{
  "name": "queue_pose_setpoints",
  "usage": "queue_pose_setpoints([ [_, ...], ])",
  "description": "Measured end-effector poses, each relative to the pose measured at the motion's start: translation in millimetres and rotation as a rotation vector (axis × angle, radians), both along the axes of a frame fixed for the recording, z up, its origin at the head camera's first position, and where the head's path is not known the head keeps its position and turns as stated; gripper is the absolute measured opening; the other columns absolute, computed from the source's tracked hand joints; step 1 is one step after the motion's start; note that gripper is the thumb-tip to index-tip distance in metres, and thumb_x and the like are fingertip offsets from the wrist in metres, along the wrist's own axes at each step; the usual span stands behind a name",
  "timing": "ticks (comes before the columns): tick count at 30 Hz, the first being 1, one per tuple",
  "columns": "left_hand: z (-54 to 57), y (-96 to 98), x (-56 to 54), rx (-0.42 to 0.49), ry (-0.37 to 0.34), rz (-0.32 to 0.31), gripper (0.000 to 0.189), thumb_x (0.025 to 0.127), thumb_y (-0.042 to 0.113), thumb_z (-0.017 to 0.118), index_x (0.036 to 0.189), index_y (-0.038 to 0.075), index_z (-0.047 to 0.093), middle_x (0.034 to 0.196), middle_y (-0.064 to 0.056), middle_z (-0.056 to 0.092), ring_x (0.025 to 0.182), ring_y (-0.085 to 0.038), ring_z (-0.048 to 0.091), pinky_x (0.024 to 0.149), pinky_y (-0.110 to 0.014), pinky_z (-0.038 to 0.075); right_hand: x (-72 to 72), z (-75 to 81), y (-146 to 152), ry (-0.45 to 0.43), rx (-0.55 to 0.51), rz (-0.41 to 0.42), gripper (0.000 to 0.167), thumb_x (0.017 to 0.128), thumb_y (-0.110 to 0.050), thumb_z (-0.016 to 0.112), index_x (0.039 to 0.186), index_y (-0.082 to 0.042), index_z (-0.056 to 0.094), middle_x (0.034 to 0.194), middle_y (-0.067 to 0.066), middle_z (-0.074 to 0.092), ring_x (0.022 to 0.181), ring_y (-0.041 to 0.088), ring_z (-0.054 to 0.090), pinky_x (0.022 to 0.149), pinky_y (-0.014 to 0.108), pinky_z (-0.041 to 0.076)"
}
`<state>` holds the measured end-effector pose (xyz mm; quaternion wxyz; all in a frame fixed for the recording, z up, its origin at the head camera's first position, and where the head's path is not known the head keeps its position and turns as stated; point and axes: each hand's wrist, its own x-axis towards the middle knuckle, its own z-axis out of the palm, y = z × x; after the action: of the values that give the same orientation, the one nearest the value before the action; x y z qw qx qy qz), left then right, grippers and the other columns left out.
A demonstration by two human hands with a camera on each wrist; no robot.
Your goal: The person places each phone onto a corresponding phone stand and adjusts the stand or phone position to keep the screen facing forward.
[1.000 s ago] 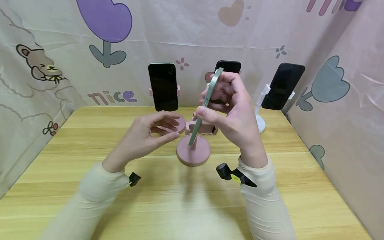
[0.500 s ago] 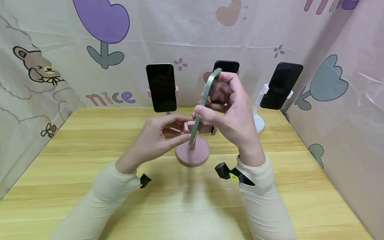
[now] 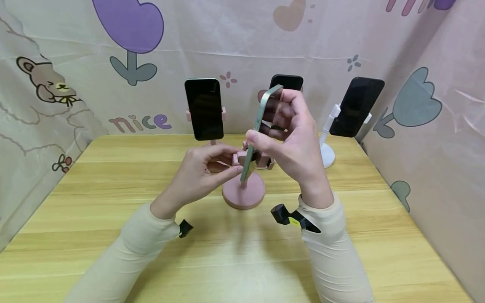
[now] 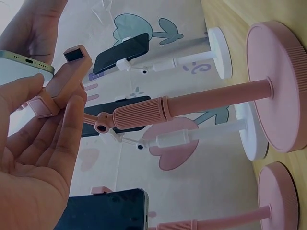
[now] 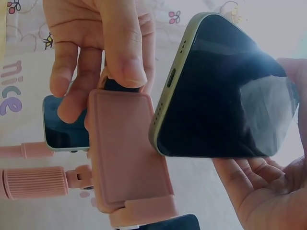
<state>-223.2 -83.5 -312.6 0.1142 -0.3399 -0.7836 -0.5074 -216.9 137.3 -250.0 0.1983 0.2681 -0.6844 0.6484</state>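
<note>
A pink phone stand stands near the middle of the table, its round base point(image 3: 243, 195) toward me and its clamp point(image 5: 129, 143) up behind the phone. My left hand point(image 3: 197, 172) grips the clamp's left end, thumb in front and fingers behind. In the right wrist view that thumb presses at the dark pad point(image 5: 120, 86). My right hand point(image 3: 297, 143) holds a phone point(image 3: 261, 120) with a pale green frame, tilted and nearly edge-on in the head view. The phone's lower end is close beside the clamp, its dark screen point(image 5: 220, 91) showing in the right wrist view.
Behind, another pink stand carries a phone point(image 3: 204, 109). A phone point(image 3: 286, 82) at the back centre is partly covered by my right hand. At the right, a white stand point(image 3: 326, 155) bears a tilted phone point(image 3: 356, 107). A printed cloth point(image 3: 242, 38) hangs behind the table.
My left hand has moved right and taken hold of the clamp's left end. The phone in my right hand has turned slightly, while that hand stays nearly in place.
</note>
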Motion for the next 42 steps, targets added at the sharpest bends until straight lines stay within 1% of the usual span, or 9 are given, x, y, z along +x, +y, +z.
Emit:
queue_pose_setpoints([
  [5, 0.5, 0.4, -0.6, 0.004, 0.007, -0.011, 0.03, 0.091, 0.003, 0.085, 0.12, -0.001, 0.077, 0.111, -0.011, 0.081, 0.094, -0.018, 0.08, 0.079, -0.028, 0.068, -2.8, -3.1, -2.1, 0.017, -0.043, -0.042, 0.061, 0.079, -0.015, 0.086, 0.131, -0.015, 0.052, 0.118, 0.007, 0.076, 0.087, 0.025, 0.065, 0.072, 0.027, 0.056],
  [8, 0.6, 0.2, -0.7, 0.002, 0.008, -0.015, 0.03, 0.091, 0.003, 0.085, 0.12, 0.0, 0.077, 0.112, -0.009, 0.081, 0.094, -0.016, 0.08, 0.079, -0.029, 0.068, -4.4, -4.4, -3.5, 0.018, -0.085, -0.035, 0.062, 0.079, -0.015, 0.085, 0.13, -0.015, 0.051, 0.12, 0.007, 0.075, 0.088, 0.023, 0.063, 0.07, 0.026, 0.053],
  [15, 1.8, -0.1, -0.8, 0.007, 0.007, -0.016, 0.031, 0.091, 0.002, 0.085, 0.12, -0.001, 0.077, 0.113, -0.011, 0.08, 0.094, -0.018, 0.08, 0.079, -0.027, 0.068, -5.9, -5.6, -5.5, 0.037, -0.143, -0.012, 0.063, 0.078, -0.016, 0.084, 0.131, -0.015, 0.049, 0.129, 0.008, 0.073, 0.098, 0.022, 0.066, 0.076, 0.026, 0.056],
  [21, 1.1, 0.0, -1.5, 0.011, -0.004, -0.013, 0.032, 0.09, 0.001, 0.085, 0.121, -0.001, 0.077, 0.114, -0.012, 0.08, 0.094, -0.019, 0.08, 0.079, -0.028, 0.068, -6.8, -6.6, -6.6, 0.06, -0.176, -0.01, 0.061, 0.079, -0.016, 0.084, 0.127, -0.017, 0.048, 0.131, 0.01, 0.073, 0.104, 0.023, 0.069, 0.078, 0.027, 0.057],
  [26, 0.3, -0.6, -1.4, 0.013, -0.008, -0.014, 0.031, 0.091, 0.001, 0.085, 0.121, 0.0, 0.077, 0.114, -0.011, 0.08, 0.094, -0.018, 0.08, 0.08, -0.029, 0.068, -7.8, -8.3, -9.1, 0.091, -0.184, -0.016, 0.059, 0.079, -0.018, 0.084, 0.126, -0.018, 0.047, 0.132, 0.012, 0.073, 0.108, 0.026, 0.07, 0.083, 0.028, 0.059],
  [29, 0.3, -0.9, -1.3, 0.011, -0.009, -0.013, 0.03, 0.091, 0.001, 0.085, 0.12, 0.001, 0.077, 0.113, -0.01, 0.08, 0.094, -0.016, 0.08, 0.08, -0.029, 0.068, -8.3, -8.6, -10.8, 0.101, -0.203, -0.016, 0.059, 0.079, -0.017, 0.084, 0.126, -0.018, 0.047, 0.13, 0.012, 0.073, 0.107, 0.026, 0.069, 0.083, 0.028, 0.059],
  [33, 0.4, -1.0, -1.4, 0.008, -0.008, -0.009, 0.03, 0.091, 0.001, 0.085, 0.119, 0.001, 0.077, 0.113, -0.009, 0.08, 0.093, -0.015, 0.08, 0.08, -0.03, 0.068, -9.3, -9.0, -12.1, 0.114, -0.22, -0.026, 0.062, 0.079, -0.017, 0.084, 0.128, -0.017, 0.046, 0.125, 0.009, 0.072, 0.099, 0.025, 0.066, 0.082, 0.028, 0.058],
  [39, -0.9, -0.6, -1.7, 0.013, 0.017, -0.011, 0.027, 0.09, 0.002, 0.085, 0.117, 0.001, 0.078, 0.109, -0.009, 0.081, 0.092, -0.015, 0.08, 0.078, -0.031, 0.068, -10.7, -11.1, -11.7, 0.144, -0.224, -0.064, 0.062, 0.079, -0.018, 0.085, 0.126, -0.016, 0.046, 0.11, 0.002, 0.069, 0.09, 0.024, 0.065, 0.077, 0.028, 0.057],
  [42, -1.4, -0.8, -1.7, 0.015, 0.026, -0.012, 0.026, 0.091, 0.002, 0.085, 0.116, 0.002, 0.078, 0.108, -0.008, 0.081, 0.092, -0.014, 0.08, 0.078, -0.031, 0.068, -11.4, -11.7, -12.3, 0.165, -0.257, -0.057, 0.06, 0.078, -0.016, 0.086, 0.122, -0.016, 0.045, 0.106, 0.008, 0.069, 0.086, 0.023, 0.065, 0.075, 0.028, 0.056],
])
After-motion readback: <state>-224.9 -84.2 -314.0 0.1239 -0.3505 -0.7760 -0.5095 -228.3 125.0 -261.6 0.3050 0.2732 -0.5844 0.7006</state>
